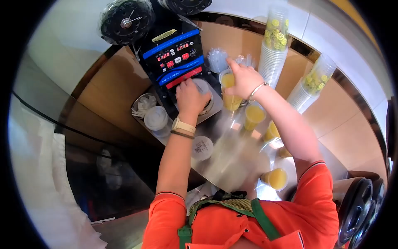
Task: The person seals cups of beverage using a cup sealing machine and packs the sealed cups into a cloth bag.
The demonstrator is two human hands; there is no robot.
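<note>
My left hand (pixel 191 97) is at the front of a black and blue cup-sealing machine (pixel 174 58), its fingers curled against a clear plastic cup (pixel 202 86) with a pale round top. The hand hides part of that cup. My right hand (pixel 245 79) is beside a tall clear cup of yellow juice (pixel 231 101). Its thumb and index finger are spread apart, the thumb overlapping the cup's side and the index finger reaching past the rim. Another cup of juice (pixel 253 117) stands just nearer to me.
More juice cups (pixel 275 179) stand along the right of the metal counter (pixel 232 159). A printed round cup top (pixel 202 148) shows near the left edge. Tall stacks of lemon-patterned cups (pixel 273 50) rise at the back right. A clear tub (pixel 156 118) stands left of the machine.
</note>
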